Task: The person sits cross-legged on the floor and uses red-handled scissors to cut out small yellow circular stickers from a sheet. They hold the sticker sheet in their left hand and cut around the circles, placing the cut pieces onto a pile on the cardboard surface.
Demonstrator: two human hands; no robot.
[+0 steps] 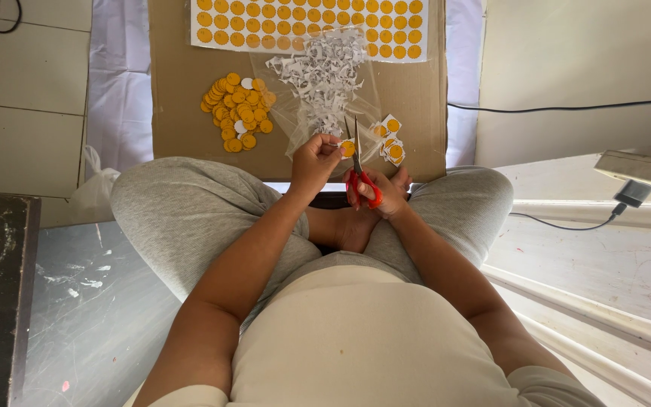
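I sit cross-legged on the floor. My right hand [380, 191] grips red-handled scissors [359, 167] with the blades pointing up. My left hand [313, 160] pinches a small orange round sticker [348, 148] right against the blades. Just beyond the hands, on a brown cardboard sheet [182, 113], lie a few roughly cut orange stickers with white borders [388, 139].
A pile of cut orange discs [236, 109] lies on the cardboard at the left. White paper scraps [324, 75] sit on a clear plastic bag in the middle. A sheet of uncut orange stickers [310, 22] lies at the far edge. A black cable [566, 105] and charger [631, 194] are at the right.
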